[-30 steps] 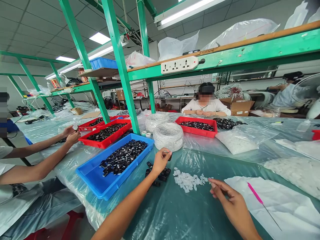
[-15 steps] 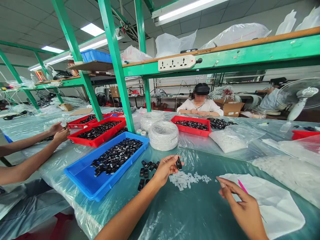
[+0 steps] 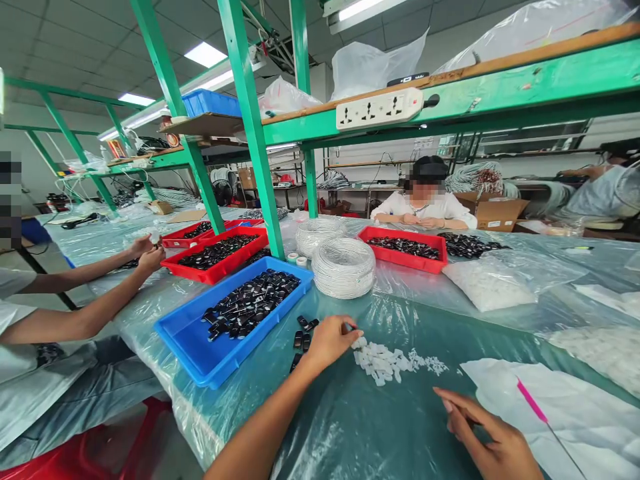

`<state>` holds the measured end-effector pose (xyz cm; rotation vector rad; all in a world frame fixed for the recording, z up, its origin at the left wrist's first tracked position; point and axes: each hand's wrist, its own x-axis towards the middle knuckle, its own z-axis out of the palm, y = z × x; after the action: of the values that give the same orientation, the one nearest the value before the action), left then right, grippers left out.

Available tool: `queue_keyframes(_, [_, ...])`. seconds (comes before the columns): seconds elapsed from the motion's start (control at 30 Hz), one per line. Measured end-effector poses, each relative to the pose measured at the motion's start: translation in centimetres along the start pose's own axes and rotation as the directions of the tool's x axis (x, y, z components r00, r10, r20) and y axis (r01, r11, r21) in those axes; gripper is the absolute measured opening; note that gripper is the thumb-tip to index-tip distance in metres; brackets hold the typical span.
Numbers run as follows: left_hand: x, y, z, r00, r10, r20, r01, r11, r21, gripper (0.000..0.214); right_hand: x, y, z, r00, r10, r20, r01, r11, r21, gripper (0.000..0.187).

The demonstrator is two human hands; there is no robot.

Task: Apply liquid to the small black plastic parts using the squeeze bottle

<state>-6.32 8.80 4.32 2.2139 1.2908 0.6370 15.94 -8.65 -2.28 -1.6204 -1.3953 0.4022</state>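
Note:
My left hand (image 3: 330, 341) is palm down at the left edge of a pile of white plastic pieces (image 3: 383, 361). Its thumb and fingertips are drawn together, and whatever they grip is hidden. Beside its wrist lie several glossy black parts (image 3: 302, 340). To the right of the pile, my right hand (image 3: 493, 427) hovers low over the table, index finger stretched out and thumb close below it, with nothing visible between them. A thin tool with a pink handle (image 3: 532, 400) rests on a white sheet (image 3: 590, 403), apart from that hand.
A blue tray (image 3: 187, 360) of black parts stands at left, near red trays (image 3: 219, 270). White cable coils (image 3: 344, 268) sit ahead. Another red tray (image 3: 400, 263) and a bag of white pieces (image 3: 493, 283) lie beyond. Co-workers sit at left and across. A green post (image 3: 253, 127) rises nearby.
My view has swung left. My left hand has turned palm down towards the white pieces, and the black part it held is out of sight. My right hand has moved clear of the pink-handled tool.

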Motion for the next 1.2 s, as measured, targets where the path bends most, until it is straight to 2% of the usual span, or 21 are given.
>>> queue_keyframes(0.07, [0.3,-1.0,-1.3,0.995,-0.085,-0.057,0.095,0.977,0.189,0.023,0.0,0.1,0.0,1.000,0.002,0.007,-0.002,1.000,-0.008,0.034])
queue_keyframes(0.17, [0.8,-2.7,-3.2,0.973,-0.198,-0.117,0.223,0.933,0.283,0.020,-0.1,0.3,-0.1,0.999,0.006,0.033,-0.005,1.000,-0.013,0.035])
queue_keyframes(0.3, [1.2,-4.1,-4.8,0.941,-0.290,-0.173,0.334,0.870,0.364,0.030,-0.1,0.5,-0.1,0.994,0.049,0.096,-0.049,0.999,-0.007,0.036])
queue_keyframes(0.4, [1.3,-4.4,-4.8,0.940,-0.285,-0.188,0.338,0.858,0.387,0.023,-0.1,0.4,-0.1,0.991,0.066,0.113,-0.066,0.998,0.004,0.037])
queue_keyframes(0.53, [1.3,-4.5,-3.9,0.946,-0.275,-0.170,0.321,0.862,0.392,0.018,0.1,0.1,0.0,0.991,0.066,0.117,-0.067,0.998,0.007,0.038])
queue_keyframes(0.67, [1.5,-4.9,-3.2,0.952,-0.238,-0.193,0.293,0.893,0.340,0.014,0.1,0.2,-0.1,0.990,0.071,0.123,-0.074,0.997,0.013,0.037])
queue_keyframes(0.77, [1.7,-4.8,-3.2,0.963,-0.178,-0.202,0.224,0.947,0.230,0.017,0.1,0.6,-0.1,0.987,0.081,0.139,-0.083,0.996,0.013,0.037])
queue_keyframes(0.87, [1.8,-3.6,-2.8,0.983,-0.080,-0.167,0.093,0.993,0.075,0.020,0.1,0.8,-0.1,0.985,0.082,0.152,-0.085,0.996,0.010,0.038])
queue_keyframes(0.97, [1.4,-1.7,-1.8,0.989,0.035,-0.141,-0.065,0.975,-0.213,0.025,0.1,0.7,0.1,0.984,0.080,0.157,-0.082,0.997,0.005,0.039])
queue_keyframes(1.0, [1.2,-1.1,-1.4,0.989,0.070,-0.133,-0.115,0.922,-0.369,0.027,0.0,0.7,0.1,0.984,0.081,0.157,-0.082,0.997,0.003,0.039])
queue_keyframes(1.07, [0.6,-0.1,-0.8,0.985,0.124,-0.117,-0.170,0.735,-0.656,0.030,0.0,0.7,0.2,0.983,0.084,0.161,-0.084,0.996,-0.002,0.039])
queue_keyframes(1.1, [0.3,0.2,-0.6,0.984,0.141,-0.105,-0.172,0.642,-0.747,0.031,0.0,0.7,0.2,0.983,0.084,0.162,-0.085,0.996,-0.003,0.039])
queue_keyframes(1.13, [0.1,0.5,-0.4,0.984,0.153,-0.091,-0.164,0.584,-0.795,0.031,0.0,0.8,0.2,0.983,0.084,0.161,-0.085,0.996,-0.003,0.038])
queue_keyframes(1.2, [-0.3,0.9,-0.3,0.984,0.158,-0.078,-0.151,0.525,-0.838,0.032,-0.1,0.8,0.1,0.984,0.079,0.158,-0.079,0.997,-0.005,0.037])
